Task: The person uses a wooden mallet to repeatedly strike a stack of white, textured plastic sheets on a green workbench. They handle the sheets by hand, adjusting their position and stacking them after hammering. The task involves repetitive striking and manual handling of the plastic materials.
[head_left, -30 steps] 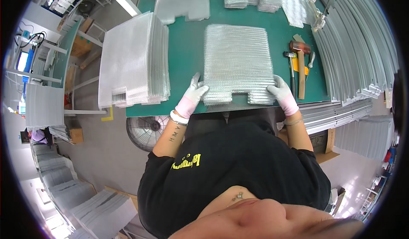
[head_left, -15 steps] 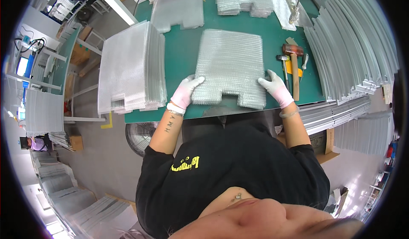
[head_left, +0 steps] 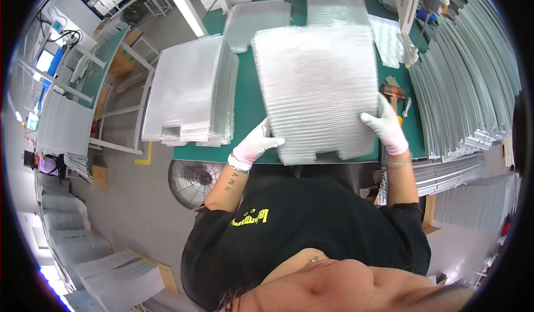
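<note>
Between my two gloved hands is a stack of silvery mesh sheets point(head_left: 317, 89), raised off the green table point(head_left: 247, 114) and notched along its near edge. My left hand point(head_left: 258, 142) grips the left edge near the bottom corner, thumb on top. On the right edge my right hand point(head_left: 387, 127) does the same, thumb over the upper face and fingers along the side. The fingers under the stack are hidden. To the left stands a taller pile of mesh sheets point(head_left: 186, 84) with a cut-out at its near end.
A mallet point(head_left: 394, 93) lies on the right, partly covered by my right hand, beside a white-handled tool point(head_left: 408, 107). Further mesh stacks point(head_left: 258, 20) point(head_left: 336, 6) sit at the back. Long metal panels point(head_left: 461, 84) line the right side. A round fan point(head_left: 194, 181) stands below the table's left edge.
Both hands have lifted the mesh stack from the table toward me, so it looks larger and covers part of the back stack. The whole view has shifted slightly.
</note>
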Demonstrator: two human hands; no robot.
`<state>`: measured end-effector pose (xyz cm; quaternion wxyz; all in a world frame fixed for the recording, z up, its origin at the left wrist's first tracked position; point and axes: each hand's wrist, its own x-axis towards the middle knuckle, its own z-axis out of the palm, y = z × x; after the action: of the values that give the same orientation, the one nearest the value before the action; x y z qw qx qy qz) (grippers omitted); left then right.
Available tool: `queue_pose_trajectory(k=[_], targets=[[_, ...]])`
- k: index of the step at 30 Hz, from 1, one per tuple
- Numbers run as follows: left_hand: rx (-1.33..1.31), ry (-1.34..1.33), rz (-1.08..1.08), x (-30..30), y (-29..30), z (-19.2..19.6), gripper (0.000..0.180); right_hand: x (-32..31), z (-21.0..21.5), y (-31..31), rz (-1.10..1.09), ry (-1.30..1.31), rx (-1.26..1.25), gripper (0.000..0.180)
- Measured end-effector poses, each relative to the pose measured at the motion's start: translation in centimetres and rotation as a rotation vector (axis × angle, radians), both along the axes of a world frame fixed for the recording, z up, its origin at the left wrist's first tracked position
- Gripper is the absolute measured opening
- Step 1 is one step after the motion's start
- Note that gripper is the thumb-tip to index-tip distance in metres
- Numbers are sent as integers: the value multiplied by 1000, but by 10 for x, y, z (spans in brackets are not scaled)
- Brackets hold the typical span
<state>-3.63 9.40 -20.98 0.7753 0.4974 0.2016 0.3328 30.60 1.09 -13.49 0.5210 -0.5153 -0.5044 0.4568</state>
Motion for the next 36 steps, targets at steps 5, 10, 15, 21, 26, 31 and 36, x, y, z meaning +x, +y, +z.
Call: queue_pose_trajectory(k=[5,10,15,21,26,31,36], targets=[[-116,-400,131,12,24,-1,66,-14,96,-7,-37,-539,153,62],[-270,-673,293,29,45,3,26,-26,175,-3,121,-1074,356,61],[-521,-804,233,37,59,-78,32,-32,163,18,284,-1335,263,72],[-777,-611,512,46,35,-51,49,-52,124,21,128,-1233,46,98],[-582,-605,602,39,44,-25,59,-28,128,24,166,-1176,156,49],[163,-282,731,27,49,52,82,6,83,15,61,-382,25,62],[189,264,330,38,98,1,75,7,-60,9,52,31,-313,77]])
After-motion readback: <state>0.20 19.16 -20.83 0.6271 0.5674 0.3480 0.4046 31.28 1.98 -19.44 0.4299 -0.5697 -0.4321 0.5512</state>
